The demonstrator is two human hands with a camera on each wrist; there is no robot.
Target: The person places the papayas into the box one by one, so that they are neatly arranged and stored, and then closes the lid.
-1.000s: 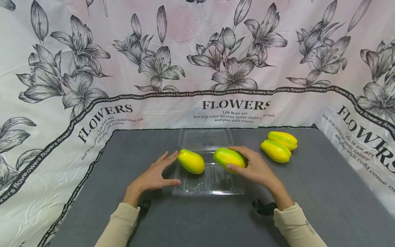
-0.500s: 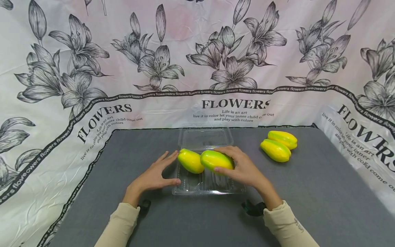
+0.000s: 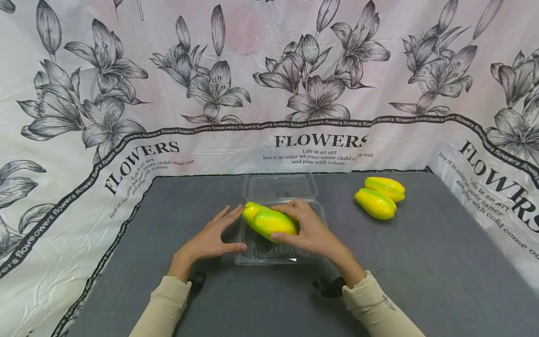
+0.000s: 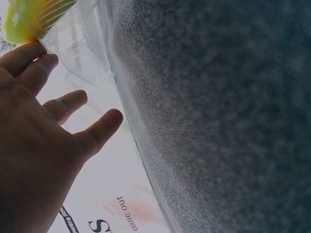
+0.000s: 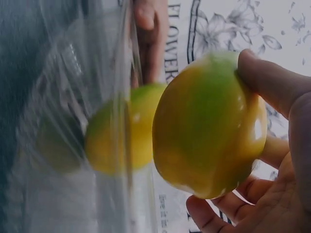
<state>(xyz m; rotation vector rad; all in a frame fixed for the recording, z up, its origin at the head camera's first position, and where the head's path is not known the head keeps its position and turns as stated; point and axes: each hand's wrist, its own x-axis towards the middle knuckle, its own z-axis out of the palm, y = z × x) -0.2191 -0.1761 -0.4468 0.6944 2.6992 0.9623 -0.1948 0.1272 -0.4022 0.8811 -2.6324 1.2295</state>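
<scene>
A yellow-green papaya is in my right hand, gripped between the thumb and fingers over a clear plastic clamshell box. In the right wrist view this held papaya appears above the box wall, apart from the papaya lying inside. From the head, the held fruit covers most of that other papaya at the box's left side. My left hand rests at the box's left edge, fingers spread and straight. In the left wrist view, its fingertips are right by the clear wall.
The box's clear lid lies folded back toward the flower-printed cloth. Two more papayas lie side by side at the back right of the grey table.
My right hand has carried the papaya leftward across the box, until it overlaps the other papaya in the head view. The left hand has stayed in place.
</scene>
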